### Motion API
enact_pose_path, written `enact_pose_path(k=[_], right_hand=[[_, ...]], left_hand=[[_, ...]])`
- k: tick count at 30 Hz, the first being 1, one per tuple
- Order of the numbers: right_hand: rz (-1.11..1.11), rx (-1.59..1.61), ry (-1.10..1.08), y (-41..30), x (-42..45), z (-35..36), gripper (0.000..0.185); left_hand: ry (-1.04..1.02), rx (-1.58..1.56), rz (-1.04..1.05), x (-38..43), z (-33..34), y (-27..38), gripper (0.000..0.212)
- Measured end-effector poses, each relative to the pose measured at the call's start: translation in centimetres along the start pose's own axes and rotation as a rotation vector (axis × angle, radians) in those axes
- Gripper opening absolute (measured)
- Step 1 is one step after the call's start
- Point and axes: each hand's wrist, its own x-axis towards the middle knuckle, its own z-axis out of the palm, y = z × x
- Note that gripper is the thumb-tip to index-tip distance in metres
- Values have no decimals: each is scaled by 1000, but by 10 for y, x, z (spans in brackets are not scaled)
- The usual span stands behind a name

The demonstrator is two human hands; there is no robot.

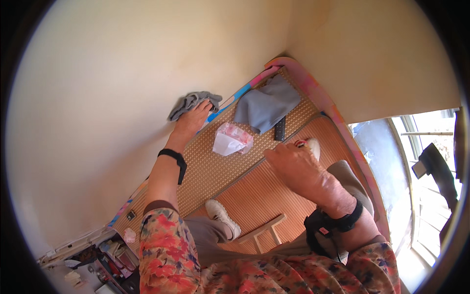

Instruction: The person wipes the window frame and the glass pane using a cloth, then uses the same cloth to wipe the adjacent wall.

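Observation:
My left hand (194, 117) presses a crumpled dark grey cloth (191, 103) flat against the cream wall (121, 84), its fingers spread over the cloth. A black band circles that wrist. In front of me my right hand (295, 163) hangs over the mat with curled fingers, back of the hand up. Something small, red and yellow (302, 143) shows at its fingers; whether it is a ring or a held thing is unclear. Past that hand lie a black remote control (279, 129), a blue-grey cloth (270, 103) and a pink and white plastic packet (232, 139).
A woven mat (205, 172) and a reddish slatted mat (253, 198) cover the surface under me. Colourful padding (315, 81) lines its wall edges. Between my feet is a wooden frame (264, 231). A bright barred window (422, 165) is at right, a cluttered box (117, 257) at lower left.

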Motion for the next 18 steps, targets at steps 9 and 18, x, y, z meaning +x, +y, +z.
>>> enact_pose_path(k=[9, 18], right_hand=[[-39, -1, 111, 8, 1, 10, 15], [-9, 358, 73, 23, -4, -4, 34]], left_hand=[[188, 144, -9, 15, -160, -23, 27], [918, -770, -546, 52, -314, 25, 61]])
